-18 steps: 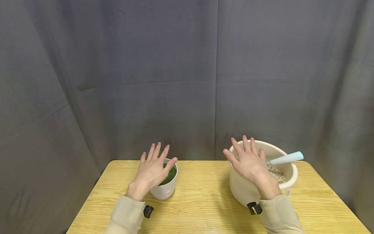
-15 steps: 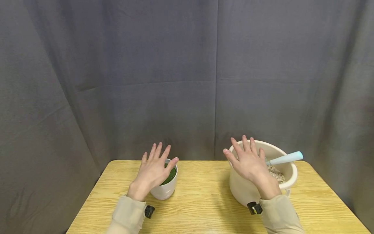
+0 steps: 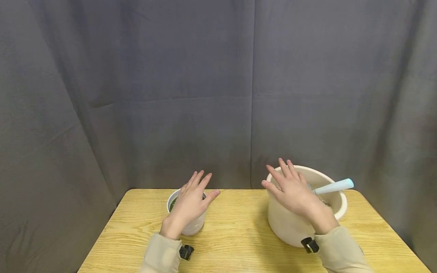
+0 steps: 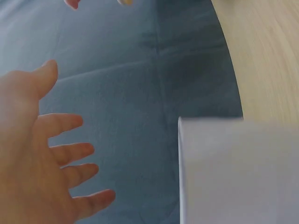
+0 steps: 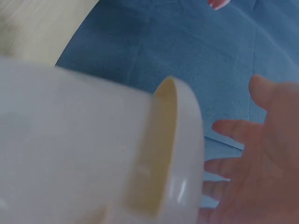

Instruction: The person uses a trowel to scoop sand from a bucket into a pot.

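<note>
My left hand (image 3: pixel 192 201), fingers spread, hovers over a small white pot (image 3: pixel 196 226) with something green inside; the hand covers much of it in the head view. In the left wrist view the pot (image 4: pixel 233 172) stands apart from the fingertips. With its fingers straight, my right hand (image 3: pixel 294 192) is in front of a large cream bucket (image 3: pixel 286 223) at the right. A pale blue handle (image 3: pixel 334 186) leans out over the bucket's rim. Grainy material in the bucket is mostly hidden. Both hands hold nothing.
The pot and bucket stand on a wooden table (image 3: pixel 235 227), with a stretch of tabletop between them. A grey curtain (image 3: pixel 205 94) hangs behind the table and along its sides.
My left hand has moved right, from the pot's left side to across its front. My right hand has tilted slightly, its wrist shifting right and down. Pot and bucket stay in place.
</note>
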Available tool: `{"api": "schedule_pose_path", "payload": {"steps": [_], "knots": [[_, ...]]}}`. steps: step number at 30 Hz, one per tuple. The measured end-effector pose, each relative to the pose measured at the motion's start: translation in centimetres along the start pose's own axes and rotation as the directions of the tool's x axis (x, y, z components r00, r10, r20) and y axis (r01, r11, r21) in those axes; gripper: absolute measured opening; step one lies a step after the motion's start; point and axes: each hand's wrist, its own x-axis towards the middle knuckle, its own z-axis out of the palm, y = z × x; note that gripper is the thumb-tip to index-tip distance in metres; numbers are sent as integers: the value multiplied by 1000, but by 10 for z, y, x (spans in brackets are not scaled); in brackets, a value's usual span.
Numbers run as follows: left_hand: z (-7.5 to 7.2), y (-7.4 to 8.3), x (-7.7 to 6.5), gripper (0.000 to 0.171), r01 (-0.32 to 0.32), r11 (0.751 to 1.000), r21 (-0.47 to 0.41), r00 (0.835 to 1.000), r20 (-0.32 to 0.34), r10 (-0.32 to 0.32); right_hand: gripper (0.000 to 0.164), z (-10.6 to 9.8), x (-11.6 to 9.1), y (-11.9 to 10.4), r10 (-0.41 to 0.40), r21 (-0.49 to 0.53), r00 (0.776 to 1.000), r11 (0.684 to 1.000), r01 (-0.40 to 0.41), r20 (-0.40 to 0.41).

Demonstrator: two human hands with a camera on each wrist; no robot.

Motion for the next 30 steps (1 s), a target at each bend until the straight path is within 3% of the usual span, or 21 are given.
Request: {"api": "schedule_pose_path", "payload": {"steps": [7,14,30], "knots": [[22,22,10,65,-73,990,-118,995,-80,64,63,-16,-5,18,-122,-12,992,992,122,-18],[45,41,18,60,-174,960,-219,978,-150,143,58,-33,-11,38,-182,-81,982,981,178,-43],[90,82,33,68,-106,883,-457,993,-10,115,45,-73,-23,103,-228,-265,972,942,206,-56]]}}
